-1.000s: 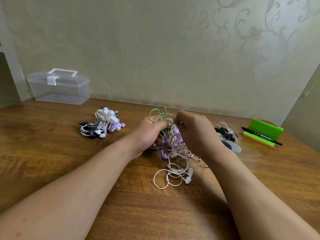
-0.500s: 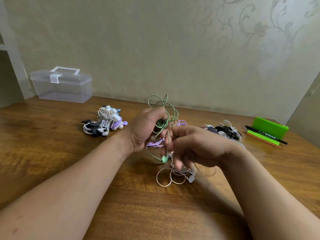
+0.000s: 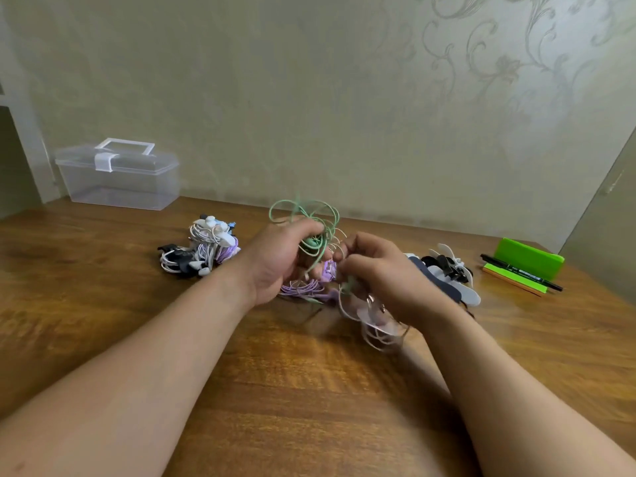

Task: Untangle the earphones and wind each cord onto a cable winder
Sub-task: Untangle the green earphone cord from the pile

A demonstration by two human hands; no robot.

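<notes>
Over the table (image 3: 309, 401), a person's left hand (image 3: 275, 266) curls tight round the green cord (image 3: 304, 210). The right hand (image 3: 382, 275) pinches the white cord (image 3: 373, 333). Its loops lay on the wood half a second ago and now hang lifted and blurred. The purple cord (image 3: 303, 288) sits between the hands. The white set seems to be pulling free, and the winders (image 3: 468, 295) lie unused.

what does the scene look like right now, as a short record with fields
left grip: holds the green cord, whose loops stick up
right grip: pinches the tangle; which cord is too blurred to tell
tangle: green, purple and white cords
surface: wooden table
left of hands: pile of earphones
right of hands: winders, pen, green stand
back left: clear box, lid shut
</notes>
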